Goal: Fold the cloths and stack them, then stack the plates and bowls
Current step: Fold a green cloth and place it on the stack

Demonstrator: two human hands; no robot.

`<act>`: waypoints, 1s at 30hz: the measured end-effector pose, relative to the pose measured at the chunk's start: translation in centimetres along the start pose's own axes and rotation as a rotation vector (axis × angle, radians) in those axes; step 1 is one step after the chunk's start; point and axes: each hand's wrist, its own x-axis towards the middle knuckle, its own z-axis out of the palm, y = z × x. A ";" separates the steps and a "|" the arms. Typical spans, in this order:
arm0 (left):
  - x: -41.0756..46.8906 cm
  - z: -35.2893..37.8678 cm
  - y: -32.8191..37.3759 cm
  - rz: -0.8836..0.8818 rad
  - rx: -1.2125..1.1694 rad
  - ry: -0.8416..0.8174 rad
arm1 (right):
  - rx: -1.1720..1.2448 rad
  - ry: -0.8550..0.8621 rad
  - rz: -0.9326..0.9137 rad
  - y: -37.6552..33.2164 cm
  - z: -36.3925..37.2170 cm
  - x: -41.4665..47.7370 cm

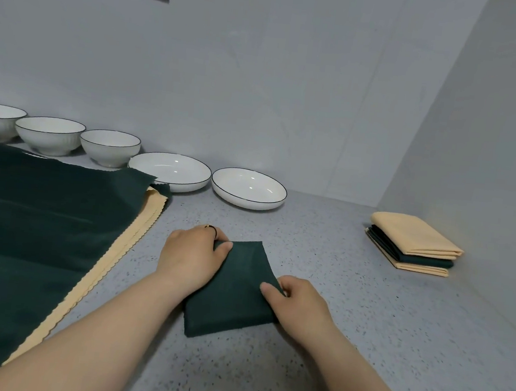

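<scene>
**Folded green cloth** point(234, 291): small square packet lying flat on the speckled counter point(363, 333), held at two sides.

**Right hand** point(299, 304): thumb on top of the packet's right edge, fingers curled beneath, pinching the layers.

**Left hand** point(193, 252): thumb over the far left corner, fingers tucked behind it, gripping. Ring on one finger.

**Handling note:** folding looks complete and the carry is due. Pinch through every layer so the packet cannot spring open. Lift it level rather than dragging it.

**Unfolded green cloth** point(40, 220): at left, spread over yellow cloths point(138, 230) with scalloped edges. All await folding.

**Stack of folded cloths** point(414, 243): far right by the side wall, well apart from both hands. Order is yellow, green, yellow. Likely destination; set the packet square on top with edges aligned.

**Plates** point(248, 188) and **bowls** point(110, 147): two and three, in a row along the back wall, unstacked.
</scene>
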 end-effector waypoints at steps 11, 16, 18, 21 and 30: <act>-0.4 0.3 0.1 0.024 0.155 -0.089 | -0.003 0.026 0.000 0.1 -0.1 0.0; -1.7 0.4 1.2 0.113 0.348 -0.241 | -0.057 0.011 -0.026 -0.5 -0.3 -0.5; -2.6 1.0 1.5 0.105 0.377 -0.343 | -0.078 0.004 -0.035 -0.4 -0.1 -0.5; -3.2 1.7 1.3 0.071 0.403 -0.382 | -0.106 -0.001 -0.057 -0.5 0.0 -0.7; -3.4 1.7 1.1 0.101 0.389 -0.387 | -0.543 -0.078 -0.270 -2.8 1.2 1.0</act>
